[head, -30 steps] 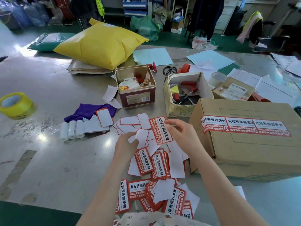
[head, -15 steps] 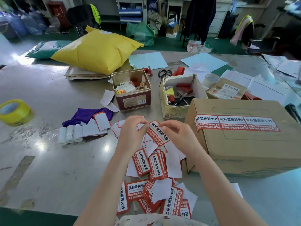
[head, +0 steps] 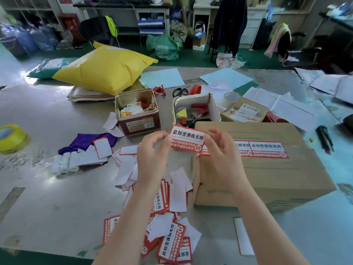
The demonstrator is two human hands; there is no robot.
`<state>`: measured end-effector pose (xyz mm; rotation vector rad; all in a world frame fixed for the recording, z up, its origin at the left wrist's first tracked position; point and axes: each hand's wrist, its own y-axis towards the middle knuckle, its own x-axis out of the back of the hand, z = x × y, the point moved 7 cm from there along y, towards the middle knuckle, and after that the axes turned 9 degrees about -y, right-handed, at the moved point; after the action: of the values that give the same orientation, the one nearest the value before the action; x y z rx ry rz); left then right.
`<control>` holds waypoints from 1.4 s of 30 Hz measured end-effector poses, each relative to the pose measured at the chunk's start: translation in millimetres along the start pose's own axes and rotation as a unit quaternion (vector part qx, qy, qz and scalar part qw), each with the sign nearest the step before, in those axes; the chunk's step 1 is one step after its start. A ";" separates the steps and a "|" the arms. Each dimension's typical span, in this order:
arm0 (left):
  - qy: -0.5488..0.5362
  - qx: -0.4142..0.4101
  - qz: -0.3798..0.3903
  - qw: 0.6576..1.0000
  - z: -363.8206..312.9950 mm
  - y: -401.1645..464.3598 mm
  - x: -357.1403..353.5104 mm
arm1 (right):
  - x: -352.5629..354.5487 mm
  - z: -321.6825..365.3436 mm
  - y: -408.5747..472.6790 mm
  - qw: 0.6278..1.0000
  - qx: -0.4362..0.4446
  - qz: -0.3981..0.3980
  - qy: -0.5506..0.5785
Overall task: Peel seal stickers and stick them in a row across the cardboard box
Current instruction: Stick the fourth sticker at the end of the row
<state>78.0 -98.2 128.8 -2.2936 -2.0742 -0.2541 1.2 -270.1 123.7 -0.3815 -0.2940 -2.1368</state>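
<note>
Progress: the cardboard box [head: 267, 175] carries a partial row of seal stickers [head: 267, 150] across its top; the right portion is bare. Both hands hold the next seal sticker [head: 188, 140] above the box's left edge. Left hand [head: 152, 150] and right hand [head: 219, 148] pinch opposite ends, fingers curled.

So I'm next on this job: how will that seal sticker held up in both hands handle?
The seal sticker is probably thin and floppy: the left hand and right hand each pinch an end to keep it flat. It looks very light. If already peeled, it may cling to fingertips or curl onto itself.
</note>
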 end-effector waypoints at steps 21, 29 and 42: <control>-0.013 -0.112 0.022 0.993 -41.3 -76.8 -237.9 | 225.4 -82.5 12.8 0.964 0.037 -0.252 -0.082; 0.068 -0.126 0.031 0.989 -26.8 -77.2 -277.5 | 242.2 -114.3 22.2 0.963 -0.022 -0.262 -0.064; 0.059 -0.061 0.046 0.995 -19.5 -76.6 -271.9 | 245.0 -130.2 24.7 0.964 -0.085 -0.248 -0.044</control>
<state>-25.1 -360.5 101.9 -2.3709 -1.9414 -0.5139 -129.5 -514.7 97.7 -0.5467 -0.2774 -2.6522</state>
